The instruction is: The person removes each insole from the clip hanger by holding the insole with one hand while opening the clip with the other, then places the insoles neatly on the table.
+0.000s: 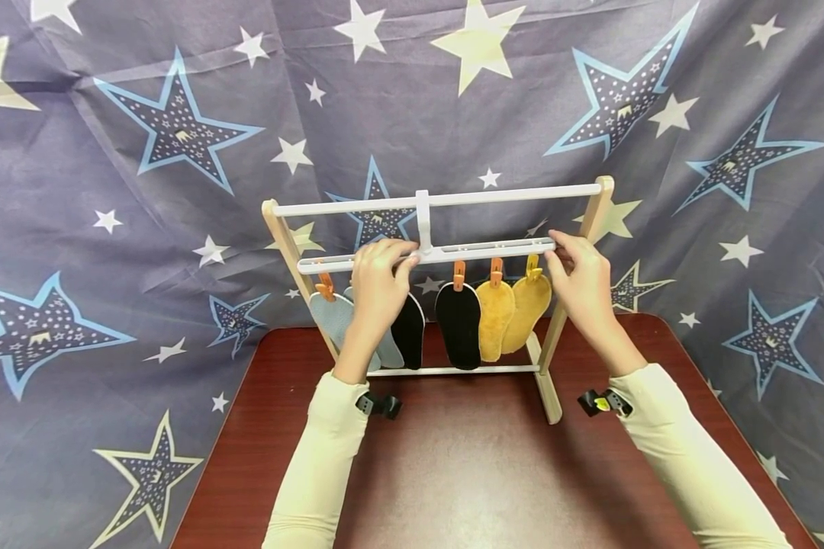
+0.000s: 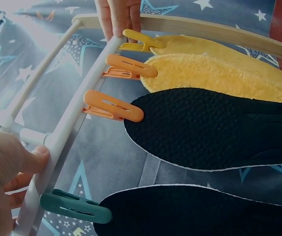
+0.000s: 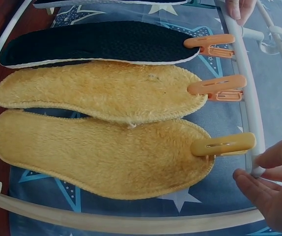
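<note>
A white clip hanger [image 1: 484, 252] hangs by its hook [image 1: 423, 217] from the rack's top rail. My left hand [image 1: 379, 286] grips its bar just left of the hook, thumb on the near side. At the bar's right end, my right hand [image 1: 582, 278] pinches the tip between thumb and fingers. Insoles dangle below in pegs: blue-grey ones [image 1: 333, 313] at left, a black pair [image 1: 458, 328] in the middle, fuzzy yellow ones [image 3: 101, 152] at right. The pegs include a green one [image 2: 77, 206], orange ones [image 2: 114, 105] and a yellow one [image 3: 224, 144]. My left hand partly covers the left insoles.
The wooden rack [image 1: 593, 213] has a white top rail [image 1: 522, 194] and a lower rail [image 1: 484, 370]. It stands at the back of a red-brown table [image 1: 453, 473]. A star-patterned cloth [image 1: 178, 229] hangs behind and around the table.
</note>
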A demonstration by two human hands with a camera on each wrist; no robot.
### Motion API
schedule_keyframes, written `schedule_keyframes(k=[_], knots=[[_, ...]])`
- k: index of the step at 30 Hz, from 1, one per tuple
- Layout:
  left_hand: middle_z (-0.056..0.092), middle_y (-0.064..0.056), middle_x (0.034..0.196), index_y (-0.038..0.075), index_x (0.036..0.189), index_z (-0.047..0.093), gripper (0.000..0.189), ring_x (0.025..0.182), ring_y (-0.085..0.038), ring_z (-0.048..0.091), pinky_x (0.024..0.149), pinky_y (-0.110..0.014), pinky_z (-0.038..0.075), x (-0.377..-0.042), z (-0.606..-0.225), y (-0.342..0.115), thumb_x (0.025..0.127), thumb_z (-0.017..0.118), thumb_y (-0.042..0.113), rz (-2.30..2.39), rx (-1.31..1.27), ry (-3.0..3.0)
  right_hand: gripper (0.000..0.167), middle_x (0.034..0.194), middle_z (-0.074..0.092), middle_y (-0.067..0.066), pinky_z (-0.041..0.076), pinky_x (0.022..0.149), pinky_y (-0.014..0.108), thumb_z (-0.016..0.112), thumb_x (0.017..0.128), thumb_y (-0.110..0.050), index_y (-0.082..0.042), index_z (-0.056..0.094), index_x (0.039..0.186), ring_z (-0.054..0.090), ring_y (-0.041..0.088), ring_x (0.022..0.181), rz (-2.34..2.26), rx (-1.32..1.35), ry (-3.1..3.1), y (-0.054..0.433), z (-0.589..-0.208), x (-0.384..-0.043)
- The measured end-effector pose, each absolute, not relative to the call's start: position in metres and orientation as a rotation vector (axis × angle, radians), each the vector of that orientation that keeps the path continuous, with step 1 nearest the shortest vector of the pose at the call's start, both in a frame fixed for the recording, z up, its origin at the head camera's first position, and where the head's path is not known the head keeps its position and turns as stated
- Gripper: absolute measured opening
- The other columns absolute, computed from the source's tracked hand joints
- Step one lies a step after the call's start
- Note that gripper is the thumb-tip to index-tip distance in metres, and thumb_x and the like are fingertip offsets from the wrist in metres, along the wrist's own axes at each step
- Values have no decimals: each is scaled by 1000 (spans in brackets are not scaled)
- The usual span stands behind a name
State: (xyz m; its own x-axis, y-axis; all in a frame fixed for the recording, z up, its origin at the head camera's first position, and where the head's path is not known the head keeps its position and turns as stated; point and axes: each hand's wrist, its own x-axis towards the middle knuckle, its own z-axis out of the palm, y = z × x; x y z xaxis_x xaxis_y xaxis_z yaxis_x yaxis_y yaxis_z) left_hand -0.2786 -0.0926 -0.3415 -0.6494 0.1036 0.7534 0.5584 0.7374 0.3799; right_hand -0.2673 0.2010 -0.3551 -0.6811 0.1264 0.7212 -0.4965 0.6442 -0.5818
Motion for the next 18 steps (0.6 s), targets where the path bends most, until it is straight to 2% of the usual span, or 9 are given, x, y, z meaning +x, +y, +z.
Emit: schedule_keyframes(k=[10,13,15,18], knots=[[76,-9,111,7,109,78,18,111,-29,68,118,-49,37,-277,-341,-92,94,72,15,-805,-501,-2192,32,108,70,29,37,76,-6,66,94,3,8,67,125,72,40,94,1043,271,-2108,203,-357,-265],[76,-10,112,6,110,78,19,112,-28,68,120,-50,35,-276,-341,-92,94,72,15,-819,-499,-2195,34,110,71,28,39,78,-4,65,95,2,8,65,128,72,40,97,1057,258,-2128,204,-358,-263],[76,-10,113,5,110,77,20,112,-29,68,121,-50,34,-276,-341,-92,94,72,15,-828,-498,-2192,35,112,71,28,51,81,6,64,95,1,8,64,130,72,40,100,1069,251,-2146,204,-359,-263],[75,-11,115,5,112,77,22,114,-29,68,122,-50,32,-275,-341,-92,93,73,16,-839,-492,-2186,36,115,71,28,60,86,33,63,96,0,8,63,132,72,41,102,1089,252,-2167,205,-360,-261]])
